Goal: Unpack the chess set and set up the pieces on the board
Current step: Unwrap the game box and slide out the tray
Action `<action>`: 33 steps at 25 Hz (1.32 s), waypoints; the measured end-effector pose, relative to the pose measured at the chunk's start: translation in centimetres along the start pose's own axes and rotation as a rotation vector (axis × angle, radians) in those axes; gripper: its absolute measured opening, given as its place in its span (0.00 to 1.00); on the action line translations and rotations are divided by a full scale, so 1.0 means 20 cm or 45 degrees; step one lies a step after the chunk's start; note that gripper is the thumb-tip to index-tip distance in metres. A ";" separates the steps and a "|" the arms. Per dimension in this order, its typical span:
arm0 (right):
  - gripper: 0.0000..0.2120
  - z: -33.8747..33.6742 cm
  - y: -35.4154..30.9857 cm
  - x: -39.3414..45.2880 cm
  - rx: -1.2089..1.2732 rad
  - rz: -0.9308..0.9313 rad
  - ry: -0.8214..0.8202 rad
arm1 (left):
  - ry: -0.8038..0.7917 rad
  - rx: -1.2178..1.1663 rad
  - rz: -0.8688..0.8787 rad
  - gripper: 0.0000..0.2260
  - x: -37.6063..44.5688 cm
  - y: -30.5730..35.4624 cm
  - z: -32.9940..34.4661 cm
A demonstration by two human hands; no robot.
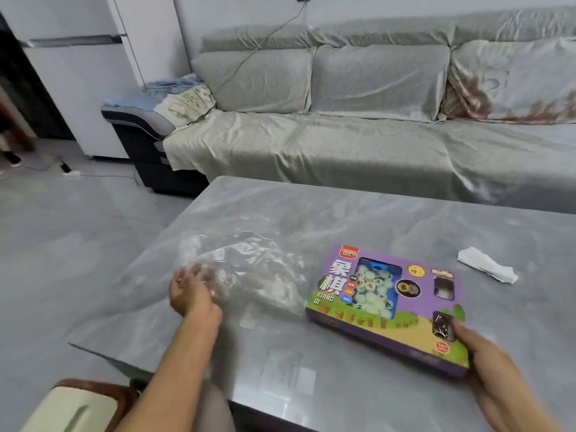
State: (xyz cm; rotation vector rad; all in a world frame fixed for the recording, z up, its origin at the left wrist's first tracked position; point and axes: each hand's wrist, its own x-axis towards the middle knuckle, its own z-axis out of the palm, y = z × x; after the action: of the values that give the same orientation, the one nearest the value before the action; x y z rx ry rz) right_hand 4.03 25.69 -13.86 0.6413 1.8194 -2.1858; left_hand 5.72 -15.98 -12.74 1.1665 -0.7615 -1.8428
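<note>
Purple cardboard chess-set box (389, 310) is lying near-right on the grey marble surface (358, 213), likely stiff and light, rattling pieces; right hand (486, 357) is gripping its near-right corner. Left hand (190, 291) fingers are pinching crinkly, slippery clear plastic wrap (246, 269).

Two bare forearms without sleeves; a ring on the left hand (187, 294); no gloves
</note>
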 end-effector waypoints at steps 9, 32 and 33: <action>0.11 0.01 -0.02 -0.02 -0.119 0.031 0.017 | -0.039 -0.008 -0.450 0.11 0.06 -0.06 -0.04; 0.15 -0.09 -0.14 0.09 -0.428 -0.066 0.193 | -1.540 1.537 0.881 0.20 -0.57 -0.45 -0.10; 0.15 -0.08 -0.14 0.09 -0.681 -0.211 0.278 | -1.531 1.568 0.901 0.19 -0.57 -0.45 -0.11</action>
State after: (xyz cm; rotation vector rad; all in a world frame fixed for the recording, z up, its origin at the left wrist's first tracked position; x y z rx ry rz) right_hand 1.55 28.06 -12.46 0.6395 2.5106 -1.6385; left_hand 7.71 -1.77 -15.97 0.0612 -2.7736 -1.1850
